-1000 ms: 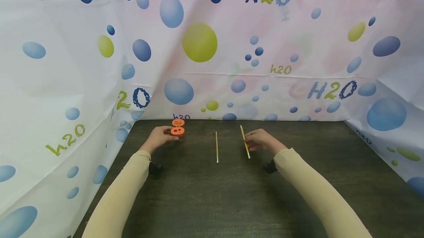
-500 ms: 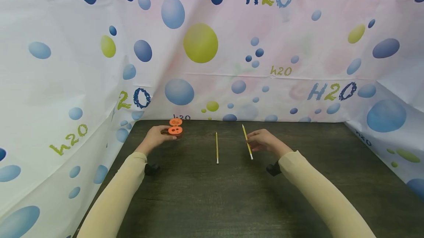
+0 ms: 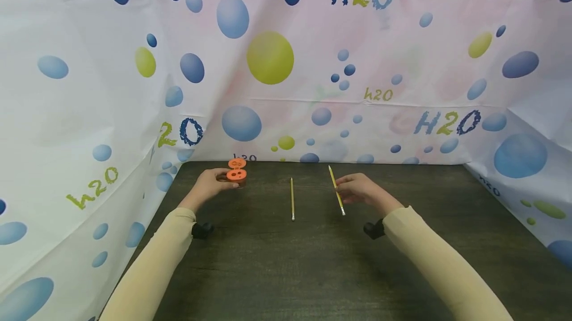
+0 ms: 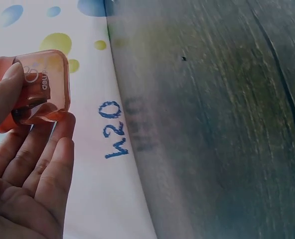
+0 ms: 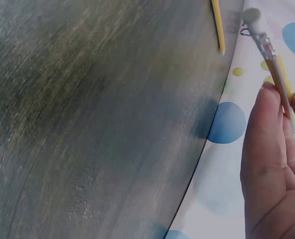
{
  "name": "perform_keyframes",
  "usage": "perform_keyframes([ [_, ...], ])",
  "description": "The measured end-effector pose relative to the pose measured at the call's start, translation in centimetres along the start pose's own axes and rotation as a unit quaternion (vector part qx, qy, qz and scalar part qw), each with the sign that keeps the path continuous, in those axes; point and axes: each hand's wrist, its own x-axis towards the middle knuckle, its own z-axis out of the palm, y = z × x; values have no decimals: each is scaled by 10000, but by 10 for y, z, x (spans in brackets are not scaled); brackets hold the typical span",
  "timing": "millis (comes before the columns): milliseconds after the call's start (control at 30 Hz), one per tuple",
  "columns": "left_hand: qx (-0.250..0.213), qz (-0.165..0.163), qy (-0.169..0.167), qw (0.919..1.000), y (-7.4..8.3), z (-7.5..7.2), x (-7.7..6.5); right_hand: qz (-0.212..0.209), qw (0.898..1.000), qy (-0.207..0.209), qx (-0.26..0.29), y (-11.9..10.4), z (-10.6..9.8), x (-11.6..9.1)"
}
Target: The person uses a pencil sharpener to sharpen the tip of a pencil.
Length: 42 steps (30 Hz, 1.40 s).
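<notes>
My left hand point(image 3: 211, 185) pinches an orange pencil sharpener point(image 3: 236, 175), its round lid point(image 3: 237, 163) flipped up at the back. Holes show in its top. The left wrist view gives its see-through orange body point(image 4: 55, 89), with the thumb on one side and the fingertips on the other. In my right hand point(image 3: 363, 189), thumb and fingers pinch a yellow pencil point(image 3: 332, 175) around its middle. That pencil slants, point away and white eraser end towards me; the right wrist view shows the eraser point(image 5: 254, 20) close up. Another yellow pencil point(image 3: 292, 199) lies on the table between the hands.
The dark wooden table point(image 3: 286, 266) reaches back to a white sheet point(image 3: 402, 52) printed with coloured dots and "H2O". The sheet also hangs along both sides. Dark wrist-camera mounts point(image 3: 374, 229) stick out inward from beneath both wrists.
My right hand has drawn a little to the right with its pencil. The left hand has shifted slightly left with the sharpener. The pencil on the table has stayed put.
</notes>
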Motion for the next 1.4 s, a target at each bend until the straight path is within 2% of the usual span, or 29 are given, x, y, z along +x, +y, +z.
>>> perform_keyframes([
  [567,309,197,11,9993,18,-2,-16,-122,9999,-87,-22,-6,-2,-16],
  [867,259,217,41,9994,30,0,-26,-310,9994,-172,55,-4,-3,-26],
  [1133,295,374,91,9988,38,1,-34,-398,9988,-270,121,-4,-3,-37],
  [1400,95,382,46,9992,46,4,-43,-577,9974,-402,130,-5,-1,-46],
])
